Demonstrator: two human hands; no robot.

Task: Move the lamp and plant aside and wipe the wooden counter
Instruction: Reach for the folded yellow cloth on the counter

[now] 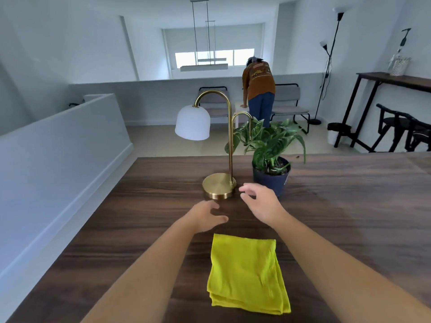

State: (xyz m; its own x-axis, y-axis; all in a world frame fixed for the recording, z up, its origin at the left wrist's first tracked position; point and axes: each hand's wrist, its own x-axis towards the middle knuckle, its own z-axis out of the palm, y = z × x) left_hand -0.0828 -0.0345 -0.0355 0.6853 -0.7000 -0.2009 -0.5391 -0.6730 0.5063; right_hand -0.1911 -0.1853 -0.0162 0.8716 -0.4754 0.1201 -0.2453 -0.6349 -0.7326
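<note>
A brass lamp point(219, 185) with a round base, curved stem and white dome shade stands on the dark wooden counter point(349, 217). Right beside it is a leafy green plant point(271, 145) in a dark blue pot. A folded yellow cloth point(247, 273) lies flat on the counter near me. My left hand point(205, 217) hovers just in front of the lamp base, fingers apart, holding nothing. My right hand point(261, 202) is raised between the lamp base and the pot, fingers spread and empty.
The counter's far edge runs just behind the lamp and plant; its left edge drops beside a white half wall point(58, 145). Beyond, a person point(258, 89) bends over near grey chairs. A floor lamp, a dark console table and black stools stand at the right.
</note>
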